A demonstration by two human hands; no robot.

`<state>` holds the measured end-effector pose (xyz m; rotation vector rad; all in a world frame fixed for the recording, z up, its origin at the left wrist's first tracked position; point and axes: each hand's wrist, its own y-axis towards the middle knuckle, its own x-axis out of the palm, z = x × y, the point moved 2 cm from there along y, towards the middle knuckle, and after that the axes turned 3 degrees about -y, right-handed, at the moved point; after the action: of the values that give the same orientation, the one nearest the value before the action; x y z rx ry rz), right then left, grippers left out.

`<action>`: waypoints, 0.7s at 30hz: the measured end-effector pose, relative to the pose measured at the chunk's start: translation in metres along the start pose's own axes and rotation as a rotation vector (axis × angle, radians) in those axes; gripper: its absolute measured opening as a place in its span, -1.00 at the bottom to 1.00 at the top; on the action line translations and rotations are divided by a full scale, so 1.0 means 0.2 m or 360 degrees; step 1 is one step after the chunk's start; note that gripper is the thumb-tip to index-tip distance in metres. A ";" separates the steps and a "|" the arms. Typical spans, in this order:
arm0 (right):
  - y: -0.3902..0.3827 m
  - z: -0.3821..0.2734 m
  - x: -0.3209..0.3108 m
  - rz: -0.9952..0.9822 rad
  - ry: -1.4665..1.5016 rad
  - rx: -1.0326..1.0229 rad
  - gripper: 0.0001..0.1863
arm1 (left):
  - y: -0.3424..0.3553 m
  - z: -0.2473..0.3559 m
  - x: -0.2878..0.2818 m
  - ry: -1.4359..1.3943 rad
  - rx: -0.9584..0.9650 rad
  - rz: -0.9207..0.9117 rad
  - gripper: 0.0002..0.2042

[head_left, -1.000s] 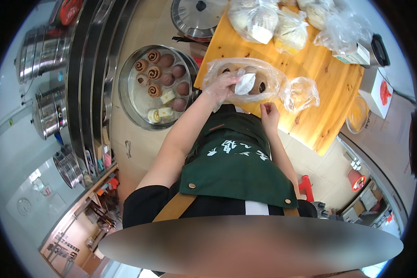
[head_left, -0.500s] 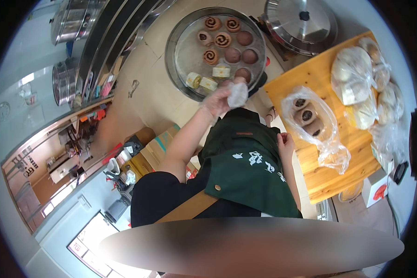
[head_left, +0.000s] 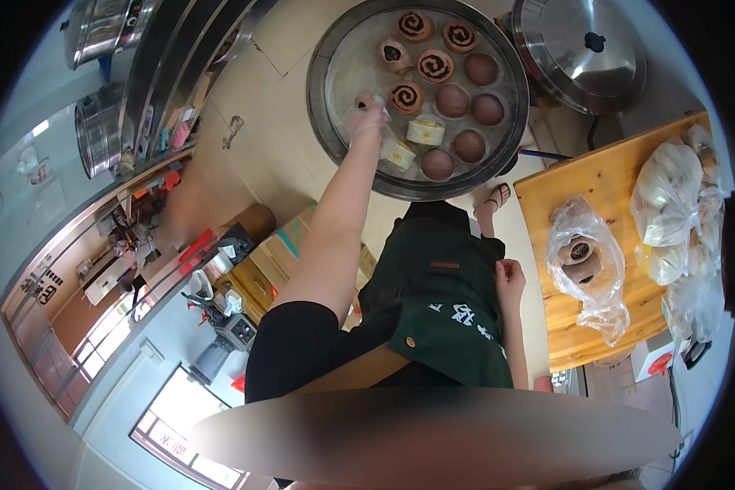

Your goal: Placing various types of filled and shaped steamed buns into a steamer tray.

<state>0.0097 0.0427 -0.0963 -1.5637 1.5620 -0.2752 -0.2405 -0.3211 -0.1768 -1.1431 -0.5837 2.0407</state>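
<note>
1. Bench (head_left: 535, 212): stands well apart from the tray; between them I see bare floor (head_left: 535, 180). A loose hold during a carry could drop food there.
2. Round metal tray (head_left: 317, 114): swirl buns (head_left: 406, 98) and brown buns (head_left: 437, 163) sit in it. The left forearm (head_left: 343, 212) crosses its rim; a low wrist could jog it.
3. Clear bag (head_left: 604, 322): on the bench, rolls (head_left: 581, 265) inside. Its limp film could snag fingers.
4. Left hand (head_left: 366, 121): over the tray's left side, blurred; I cannot tell what its grip holds. Over-squeezing could dent soft dough.
5. Right hand (head_left: 510, 283): fingers curled beside the apron (head_left: 408, 286); contents, cannot tell. From there it steadies nothing.
6. Yellow-and-white rolls (head_left: 425, 132): near the left wrist; a trailing sleeve of glove could tip one.
</note>
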 end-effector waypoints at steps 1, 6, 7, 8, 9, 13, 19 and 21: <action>0.00 -0.01 0.01 -0.0010 0.0028 0.0039 -0.85 | 0.03 -0.01 0.01 0.0001 -0.0006 0.0001 -0.71; 0.03 -0.05 0.03 -0.0065 0.0011 0.0014 -0.85 | 0.41 -0.20 0.01 0.0377 0.0205 0.0356 -0.64; 0.03 -0.02 0.03 -0.0046 0.0019 0.0038 -0.85 | 0.37 -0.20 0.06 0.0401 0.0200 0.0320 -0.64; 0.02 0.00 0.03 -0.0017 0.0020 0.0081 -0.85 | 0.26 -0.14 0.10 0.0652 0.0271 0.0292 -0.59; 0.02 -0.01 0.03 0.0005 0.0012 0.0081 -0.85 | 0.19 -0.09 0.09 0.0885 0.0349 0.0297 -0.52; 0.05 -0.05 0.03 -0.0028 0.0030 0.0032 -0.85 | 0.41 -0.13 0.00 0.0945 0.0274 -0.0013 -0.52; 0.04 -0.04 0.03 0.0032 0.0027 0.0033 -0.85 | 0.28 0.04 -0.03 0.1292 0.0559 -0.0100 -0.51; 0.05 -0.04 0.02 0.0016 0.0030 0.0044 -0.84 | 0.26 0.08 -0.04 0.1472 0.0793 -0.0390 -0.51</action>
<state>-0.0014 0.0370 -0.1006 -1.5360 1.5740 -0.3056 -0.2698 -0.3610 -0.2003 -1.4282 0.2298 1.1465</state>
